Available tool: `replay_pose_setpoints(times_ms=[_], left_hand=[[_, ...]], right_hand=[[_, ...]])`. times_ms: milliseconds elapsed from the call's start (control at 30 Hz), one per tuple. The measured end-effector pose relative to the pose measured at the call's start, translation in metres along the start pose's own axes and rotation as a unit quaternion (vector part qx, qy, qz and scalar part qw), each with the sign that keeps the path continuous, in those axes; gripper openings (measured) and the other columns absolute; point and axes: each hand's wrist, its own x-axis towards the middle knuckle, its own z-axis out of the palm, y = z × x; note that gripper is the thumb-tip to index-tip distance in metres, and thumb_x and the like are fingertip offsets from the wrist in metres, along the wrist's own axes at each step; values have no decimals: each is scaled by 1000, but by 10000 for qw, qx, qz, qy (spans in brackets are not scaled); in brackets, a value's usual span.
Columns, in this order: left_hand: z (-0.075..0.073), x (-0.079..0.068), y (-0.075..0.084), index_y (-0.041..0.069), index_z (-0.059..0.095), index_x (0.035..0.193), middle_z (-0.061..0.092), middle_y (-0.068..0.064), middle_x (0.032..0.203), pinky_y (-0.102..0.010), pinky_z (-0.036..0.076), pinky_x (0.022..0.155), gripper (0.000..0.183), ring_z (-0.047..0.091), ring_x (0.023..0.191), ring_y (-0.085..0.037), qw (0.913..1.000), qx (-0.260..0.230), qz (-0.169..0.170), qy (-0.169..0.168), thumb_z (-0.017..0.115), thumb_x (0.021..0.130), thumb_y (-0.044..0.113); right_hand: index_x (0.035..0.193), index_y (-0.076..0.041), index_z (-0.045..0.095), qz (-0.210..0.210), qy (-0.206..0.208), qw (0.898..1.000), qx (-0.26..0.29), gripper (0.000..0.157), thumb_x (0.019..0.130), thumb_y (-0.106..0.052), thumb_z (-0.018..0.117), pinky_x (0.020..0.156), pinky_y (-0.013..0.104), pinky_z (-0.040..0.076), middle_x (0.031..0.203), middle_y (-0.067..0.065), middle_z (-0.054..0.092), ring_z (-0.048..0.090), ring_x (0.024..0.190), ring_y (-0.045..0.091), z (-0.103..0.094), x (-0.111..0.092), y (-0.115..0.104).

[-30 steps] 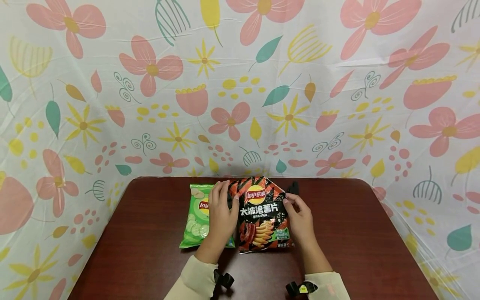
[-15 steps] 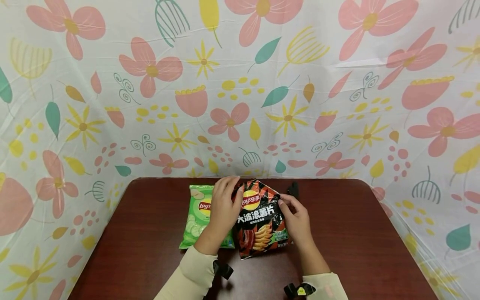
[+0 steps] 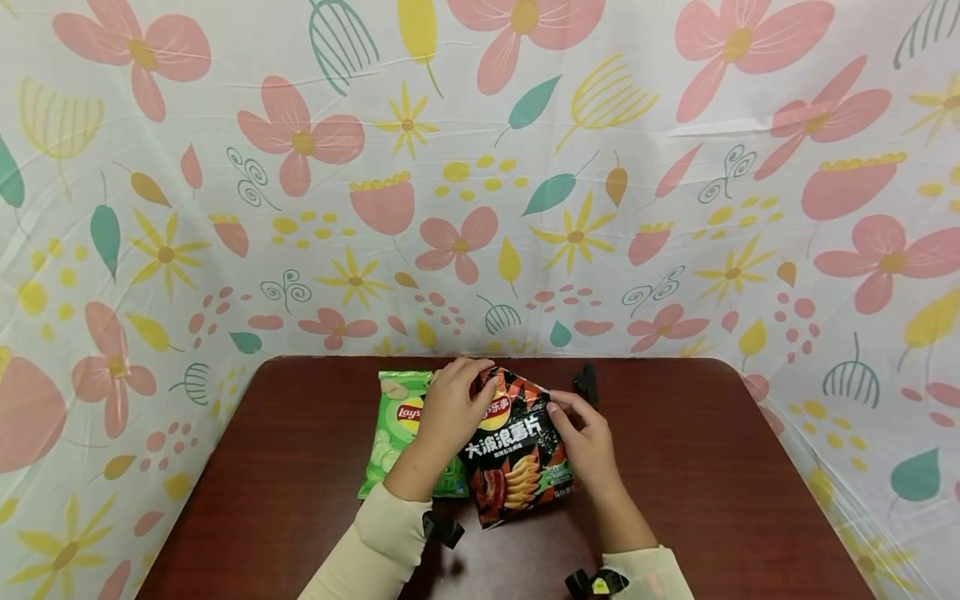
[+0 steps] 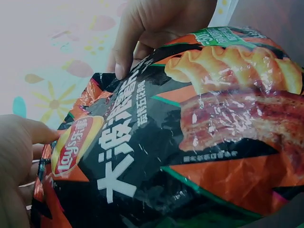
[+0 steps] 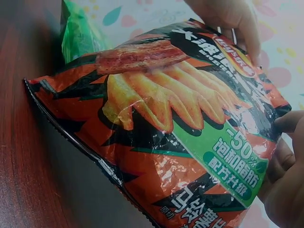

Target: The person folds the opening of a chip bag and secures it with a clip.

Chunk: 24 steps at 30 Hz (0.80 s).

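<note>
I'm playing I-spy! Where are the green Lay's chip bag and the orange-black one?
Green Lay's chip bag [image 3: 397, 438], head view: front, below logo.
Orange-black Lay's chip bag [image 3: 517, 456], head view: middle of front.

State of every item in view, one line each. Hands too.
Orange-black chip bag: puffed, askew, held near its top by both hands; whether its top is sealed, can't tell
Green chip bag: puffed, on the table, partly hidden by left arm
Left hand: gripping the bag's upper left side
Right hand: pinching its upper right corner
Small black object: on the table, unidentifiable
Floral cloth: hanging, creased
</note>
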Motion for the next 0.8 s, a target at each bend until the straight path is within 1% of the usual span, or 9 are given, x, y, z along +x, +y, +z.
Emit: replay_pose_setpoints(times_ms=[100,200,300,367,467,533,633,700,800], left_hand=[[0,0,0,16,73,120,70,0,109,-43,52,89,29,66,92,-19,10000,25,-9,-50,68,98,34],[1,0,-1,16,74,117,70,2,105,-41,52,85,26,64,85,-17,10000,6,9,-33,69,97,33],[0,0,-1,18,74,116,70,3,105,-41,53,85,23,65,87,-17,9999,-54,-20,-97,69,97,32],[-1,0,-2,18,74,115,70,3,107,-42,53,87,22,67,91,-18,9997,-150,-70,-174,69,98,30],[-3,0,-4,18,74,115,71,2,110,-39,53,82,19,66,90,-17,9986,-395,-184,-297,69,98,24],[-4,0,-4,18,74,115,71,2,112,-34,51,74,18,63,80,-15,9976,-536,-257,-369,67,99,21],[-6,0,-4,18,73,115,71,2,113,-28,43,61,18,52,65,-10,9964,-673,-299,-429,65,99,18],[-7,-1,-4,18,73,115,70,2,113,-25,40,57,18,45,58,-9,9957,-737,-311,-460,63,100,17],[-8,-1,-4,18,73,114,70,2,111,-24,39,55,18,41,55,-7,9952,-800,-300,-468,62,101,16]], right_hand=[[118,-7,73,20,-113,9999,26,21,99,-11,65,74,20,49,102,11,69,59,86,6,0,-4,-16],[117,-4,73,50,-198,9998,0,21,98,-5,64,76,21,50,103,16,69,60,89,7,-1,-8,-33],[116,-3,73,-55,-219,9997,-36,20,98,-3,64,78,22,51,103,18,70,61,90,7,-1,-9,-36],[115,-2,73,-120,-181,9998,-6,20,97,-2,64,78,22,51,102,18,70,61,89,7,0,-9,-35],[115,-1,73,-125,-81,9999,74,20,97,-1,64,77,20,51,101,19,70,61,88,6,2,-6,-23],[116,-2,73,-110,-12,9999,80,21,97,-2,64,77,17,50,101,17,70,61,87,3,3,-4,-15],[118,-4,73,-68,6,10000,42,22,98,-6,65,78,15,49,102,14,71,61,88,1,3,-1,-3],[120,-5,72,-86,-15,10000,9,23,99,-9,65,77,15,49,103,13,71,61,88,1,3,-1,0],[122,-8,72,-63,-86,9999,52,24,100,-13,64,77,17,50,105,13,70,61,90,4,1,-2,2]])
